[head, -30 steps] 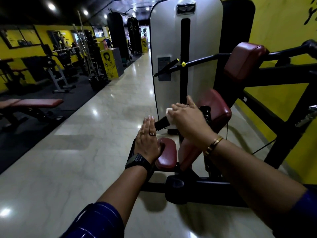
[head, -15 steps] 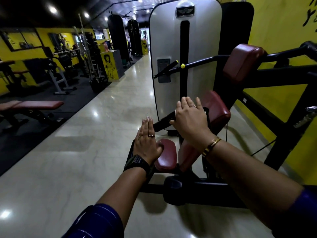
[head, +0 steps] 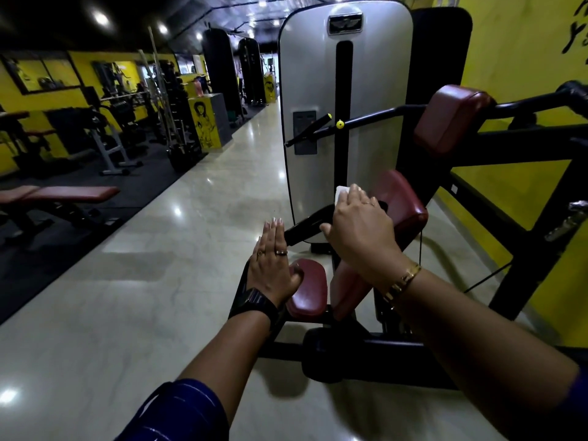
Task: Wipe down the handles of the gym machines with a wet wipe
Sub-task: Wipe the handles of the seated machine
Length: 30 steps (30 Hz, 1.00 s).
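While the wet wipe point(head: 341, 192) sits folded under the right hand point(head: 359, 227), only a white corner pokes out past the fingertips, so the cloth is right on the job: pressed against the lower black handle point(head: 305, 227) of this machine. That hand is curled over the bar, thumb wrapped underneath, clamping wipe and grip together. The bare end of the handle juts out to the left, towards the left hand point(head: 270, 265), which is doing steadying duty only: fingers straight and pressed together, pointing away, thumb laid on the edge of the small maroon pad point(head: 310, 291). No wipe there, nothing held. Progress? Early days, I'd say. One handle is under the cloth, and whether its outer tip has had its pass cannot be read from the sheen (black rubber gives nothing away). Just above, the upper handle point(head: 307, 130) with its yellow tip crosses the grey weight-stack cover point(head: 311, 74), with nothing on it at the moment, and a further dark grip point(head: 572, 93) shows at the far right past the big maroon pad point(head: 451, 119). Beyond that, along the shiny floor point(head: 127, 281), more machines point(head: 111, 128) line the yellow wall, all presumably waiting their turn. Plenty left, then.
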### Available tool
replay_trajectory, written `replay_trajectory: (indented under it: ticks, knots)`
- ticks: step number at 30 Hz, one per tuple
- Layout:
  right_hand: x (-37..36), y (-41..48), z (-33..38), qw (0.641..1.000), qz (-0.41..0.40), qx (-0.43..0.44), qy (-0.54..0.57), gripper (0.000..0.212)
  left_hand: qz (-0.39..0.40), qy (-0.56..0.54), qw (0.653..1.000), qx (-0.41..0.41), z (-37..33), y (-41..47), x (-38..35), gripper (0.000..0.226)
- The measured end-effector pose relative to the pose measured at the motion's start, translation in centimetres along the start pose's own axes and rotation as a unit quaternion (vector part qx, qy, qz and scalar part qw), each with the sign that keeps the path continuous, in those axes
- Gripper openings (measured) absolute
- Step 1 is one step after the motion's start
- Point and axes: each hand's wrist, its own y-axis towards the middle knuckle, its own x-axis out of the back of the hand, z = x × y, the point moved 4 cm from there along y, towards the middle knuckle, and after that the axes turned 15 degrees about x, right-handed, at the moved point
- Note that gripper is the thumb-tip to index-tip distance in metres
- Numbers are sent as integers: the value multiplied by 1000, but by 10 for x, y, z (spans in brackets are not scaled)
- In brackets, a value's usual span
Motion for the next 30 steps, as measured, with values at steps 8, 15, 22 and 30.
replay_trajectory:
  ticks: [8, 15, 22, 30]
  knots:
    - [-5, 9, 2, 1000, -14, 13, -6, 81, -3, 0, 1000, 1, 2, 1, 0, 95]
    - [6, -2, -6, 996, -81, -27, 22, 46, -2, -11, 1000, -3, 4, 2, -2, 97]
    - [3, 12, -21, 989, -38, -3, 143, 60, 25, -20, 1000, -2, 3, 0, 0, 107]
    - [10, -1, -24, 984, -96, -54, 139, 41, 4, -29, 999, -16, 3, 1, 1, 104]
